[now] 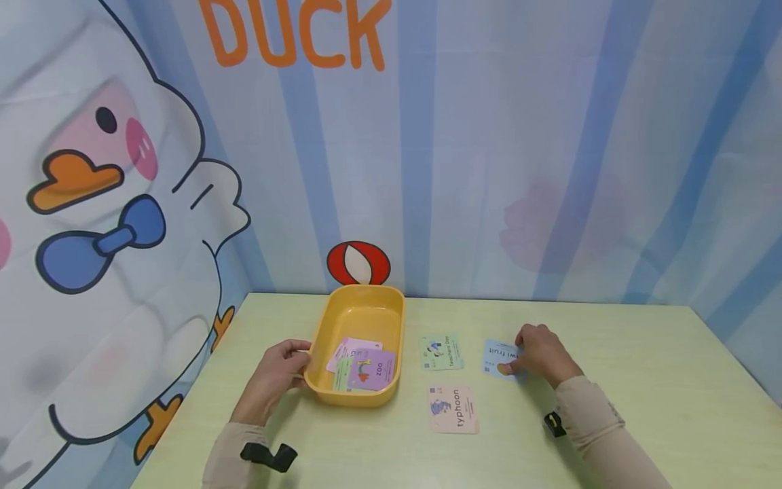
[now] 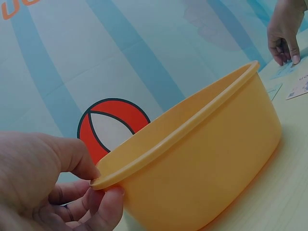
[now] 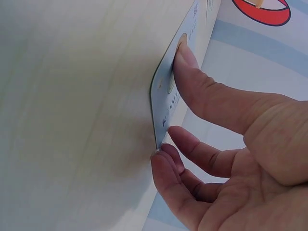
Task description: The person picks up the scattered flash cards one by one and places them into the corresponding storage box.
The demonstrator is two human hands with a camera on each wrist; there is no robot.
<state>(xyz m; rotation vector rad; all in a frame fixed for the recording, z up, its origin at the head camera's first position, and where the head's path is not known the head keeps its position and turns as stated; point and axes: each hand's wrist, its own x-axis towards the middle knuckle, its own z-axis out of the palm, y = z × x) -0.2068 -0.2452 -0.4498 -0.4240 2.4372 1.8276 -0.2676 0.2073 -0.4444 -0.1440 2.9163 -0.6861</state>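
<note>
A yellow plastic basin stands left of centre on the table. My left hand pinches its rim, with the thumb and fingers on either side in the left wrist view. Inside the basin lie a purple "zoo" card, a pink card and a green card. Over to the right, my right hand grips a blue kiwi fruit card. The right wrist view shows the thumb on the card's printed face and the fingertips at its edge.
Between the basin and my right hand lies a green "Teachers' Day" card. Nearer to me is a pink "typhoon" card. Behind the pale wooden table hangs a striped backdrop with a printed duck.
</note>
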